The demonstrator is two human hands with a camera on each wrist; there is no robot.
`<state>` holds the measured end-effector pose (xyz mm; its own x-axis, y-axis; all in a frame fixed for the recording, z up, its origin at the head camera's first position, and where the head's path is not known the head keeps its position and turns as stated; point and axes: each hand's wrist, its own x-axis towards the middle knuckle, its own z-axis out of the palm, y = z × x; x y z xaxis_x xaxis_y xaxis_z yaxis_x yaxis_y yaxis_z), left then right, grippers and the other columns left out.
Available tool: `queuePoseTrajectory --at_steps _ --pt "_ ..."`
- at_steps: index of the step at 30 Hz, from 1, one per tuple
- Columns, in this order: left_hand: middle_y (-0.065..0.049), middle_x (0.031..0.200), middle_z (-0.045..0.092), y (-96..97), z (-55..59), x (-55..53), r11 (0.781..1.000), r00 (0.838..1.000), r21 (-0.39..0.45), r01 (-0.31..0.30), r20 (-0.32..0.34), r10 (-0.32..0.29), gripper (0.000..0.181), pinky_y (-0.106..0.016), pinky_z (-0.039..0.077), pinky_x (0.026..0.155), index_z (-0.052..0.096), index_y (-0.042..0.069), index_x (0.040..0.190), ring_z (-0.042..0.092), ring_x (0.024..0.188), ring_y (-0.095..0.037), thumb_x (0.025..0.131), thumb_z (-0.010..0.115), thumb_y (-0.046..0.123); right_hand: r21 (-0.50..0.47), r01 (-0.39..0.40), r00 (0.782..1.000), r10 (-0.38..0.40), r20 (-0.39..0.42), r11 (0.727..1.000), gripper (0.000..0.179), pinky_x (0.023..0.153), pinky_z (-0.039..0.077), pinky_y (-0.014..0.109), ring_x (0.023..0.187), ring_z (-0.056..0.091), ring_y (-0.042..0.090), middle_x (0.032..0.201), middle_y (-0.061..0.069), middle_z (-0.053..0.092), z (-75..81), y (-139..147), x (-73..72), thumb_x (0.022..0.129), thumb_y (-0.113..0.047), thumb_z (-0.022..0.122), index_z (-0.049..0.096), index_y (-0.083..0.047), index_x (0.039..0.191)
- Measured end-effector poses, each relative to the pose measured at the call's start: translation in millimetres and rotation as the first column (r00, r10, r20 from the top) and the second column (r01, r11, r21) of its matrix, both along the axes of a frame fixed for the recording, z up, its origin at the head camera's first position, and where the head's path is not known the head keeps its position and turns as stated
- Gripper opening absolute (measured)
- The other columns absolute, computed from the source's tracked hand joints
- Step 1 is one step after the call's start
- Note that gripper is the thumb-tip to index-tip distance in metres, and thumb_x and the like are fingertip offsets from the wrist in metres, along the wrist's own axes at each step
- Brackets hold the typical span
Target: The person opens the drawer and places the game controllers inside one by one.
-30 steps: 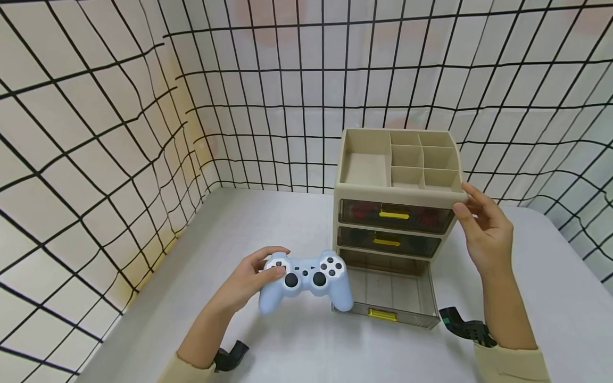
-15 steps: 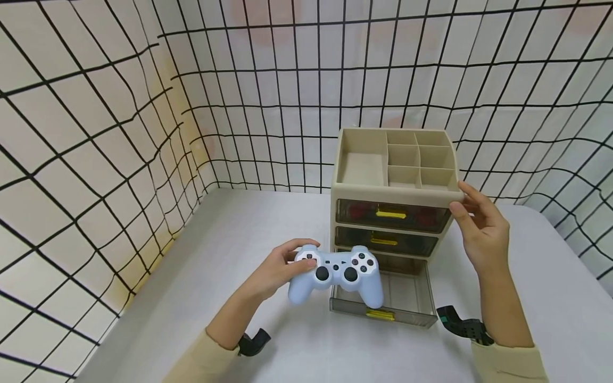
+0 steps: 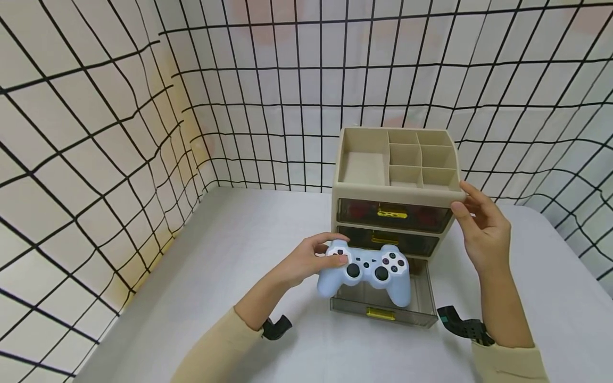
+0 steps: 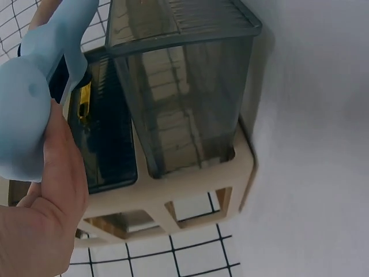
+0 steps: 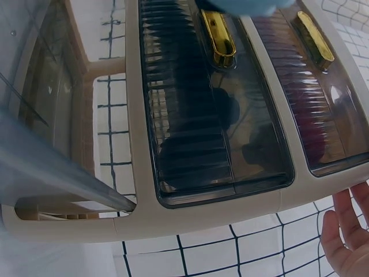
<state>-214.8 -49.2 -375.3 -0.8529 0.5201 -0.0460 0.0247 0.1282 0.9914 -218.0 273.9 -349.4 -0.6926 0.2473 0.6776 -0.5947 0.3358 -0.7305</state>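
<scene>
Over the pulled-out bottom drawer (image 3: 349, 306), a light blue game controller (image 3: 366, 272) is held up by its left grip. My left hand (image 3: 306, 260) grips it, thumb on the face near the directional buttons and fingers behind. The drawer belongs to a beige desktop organizer (image 3: 398, 194) with dark see-through fronts and yellow handles. At the organizer's upper right corner, my right hand (image 3: 487, 236) touches the edge with thumb and fingertips. Those fingers look fairly straight in the right wrist view, beside the frame. The controller hides part of the drawer's inside.
Two upper drawers, the top one (image 3: 351, 211) and the middle one (image 3: 351, 237), are closed; reddish things show through the top one. Divided compartments (image 3: 406, 155) form the organizer's top. Black wire mesh (image 3: 268, 106) walls the white table (image 3: 258, 213) at back and sides.
My left hand has carried the controller rightward and slightly up, from left of the drawer to above it. My right hand has stayed at the organizer's corner.
</scene>
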Motion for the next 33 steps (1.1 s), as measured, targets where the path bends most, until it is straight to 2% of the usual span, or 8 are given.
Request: queuePoseTrajectory --at_steps 7,10,21,27,33 --pt "-0.012 0.103 0.059 16.7 -0.5 -5.9 0.999 0.998 0.004 0.038 0.045 -0.038 0.044 -0.035 0.053 0.074 0.058 0.007 0.132 0.06 0.089 -0.019 0.09 0.07 0.012 0.01 0.025 1.0 -0.025 0.013 1.0 0.041 0.075 0.044 0.013 0.095 0.058 0.006 0.103 -0.011 0.063 -0.9 1.0 1.0 0.093 0.005 0.061 0.059 -0.003 0.133" --pt "-0.011 0.102 0.059 21.7 -1.6 -8.0 0.999 0.998 -0.01 0.043 0.044 -0.043 0.044 -0.033 0.052 0.074 0.06 0.009 0.131 0.058 0.09 -0.019 0.089 0.071 0.012 0.015 0.03 0.999 -0.03 0.018 0.999 0.041 0.076 0.044 0.013 0.096 0.057 0.006 0.104 -0.012 0.063 -0.4 1.0 1.5 0.093 0.005 0.06 0.059 -0.004 0.133" --pt "-0.006 0.092 0.058 37.7 -6.6 -11.1 0.997 0.999 -0.063 0.04 -0.014 -0.041 0.045 -0.028 0.047 0.068 0.062 0.011 0.129 0.053 0.084 -0.015 0.086 0.075 0.009 -0.002 0.016 1.0 -0.016 0.016 1.0 0.041 0.075 0.044 0.012 0.096 0.057 0.006 0.104 -0.011 0.063 -0.2 0.2 1.0 0.093 0.005 0.061 0.059 -0.004 0.133" --pt "-0.005 0.092 0.059 42.6 -12.6 -10.1 0.993 0.997 -0.103 0.05 -0.045 -0.055 0.044 -0.028 0.045 0.068 0.063 0.012 0.127 0.052 0.083 -0.016 0.085 0.077 0.011 0.025 0.047 0.998 -0.048 0.037 0.999 0.042 0.074 0.044 0.013 0.095 0.057 0.006 0.104 -0.013 0.062 0.9 -1.2 2.2 0.093 0.005 0.06 0.059 -0.005 0.133" --pt "-0.003 0.093 0.06 46.5 -19.6 -10.8 0.987 0.992 -0.15 0.051 -0.103 -0.067 0.044 -0.028 0.045 0.069 0.063 0.013 0.126 0.053 0.084 -0.015 0.084 0.078 0.013 0.017 0.03 0.999 -0.03 0.021 0.999 0.042 0.074 0.043 0.012 0.095 0.057 0.006 0.104 -0.012 0.062 0.8 -1.5 2.1 0.093 0.005 0.061 0.059 -0.004 0.133"
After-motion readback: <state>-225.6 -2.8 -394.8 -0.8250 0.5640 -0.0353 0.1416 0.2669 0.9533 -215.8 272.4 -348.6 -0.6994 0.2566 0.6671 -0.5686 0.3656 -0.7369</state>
